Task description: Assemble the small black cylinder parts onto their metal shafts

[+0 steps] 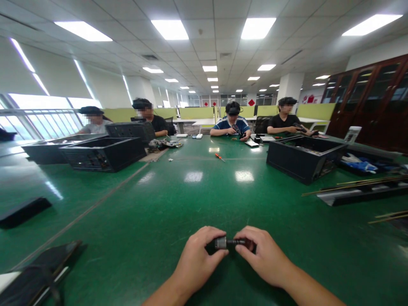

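Note:
Close to me, just above the green table, a small cylindrical part with a ridged shaft (220,242) lies horizontally between my two hands. Its left end is a grey metallic cylinder, gripped between the thumb and fingers of my left hand (199,257). A thin dark ridged shaft runs from it to the right. There my right hand (263,255) has its thumb and fingers closed round the dark, brownish end. My fingers partly hide both ends, and I cannot make out the exact kind of part.
On the green table (178,199) lie an orange-handled screwdriver (219,157) and dark computer cases (102,155) (302,159) at left and right. A dark pouch (41,272) is at near left, thin brass-coloured rods (360,184) at right. Several people sit at the far side.

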`<action>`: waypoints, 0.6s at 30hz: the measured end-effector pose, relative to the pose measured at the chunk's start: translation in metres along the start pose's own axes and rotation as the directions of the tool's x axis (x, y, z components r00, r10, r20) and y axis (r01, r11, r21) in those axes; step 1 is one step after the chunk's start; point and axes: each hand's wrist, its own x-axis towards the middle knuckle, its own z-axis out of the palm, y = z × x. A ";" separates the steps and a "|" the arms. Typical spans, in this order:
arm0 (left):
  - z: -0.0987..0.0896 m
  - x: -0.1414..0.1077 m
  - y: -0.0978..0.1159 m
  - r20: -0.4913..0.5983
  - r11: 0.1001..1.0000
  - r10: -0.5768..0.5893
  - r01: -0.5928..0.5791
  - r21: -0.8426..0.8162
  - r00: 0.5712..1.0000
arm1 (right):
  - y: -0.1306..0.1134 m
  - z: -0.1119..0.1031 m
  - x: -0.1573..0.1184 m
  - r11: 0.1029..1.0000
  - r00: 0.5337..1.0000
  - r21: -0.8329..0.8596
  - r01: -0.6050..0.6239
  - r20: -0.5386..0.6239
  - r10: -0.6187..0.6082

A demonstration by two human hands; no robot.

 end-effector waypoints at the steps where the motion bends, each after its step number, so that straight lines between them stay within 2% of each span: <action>1: 0.000 0.000 0.000 -0.002 1.000 0.000 0.000 0.001 1.000 | 0.000 0.000 0.000 1.000 1.000 0.000 -0.001 0.000 0.001; 18: -0.002 0.003 -0.003 -0.030 1.000 -0.016 0.016 0.009 0.999 | 0.005 -0.001 0.000 1.000 1.000 -0.008 -0.018 -0.015 0.018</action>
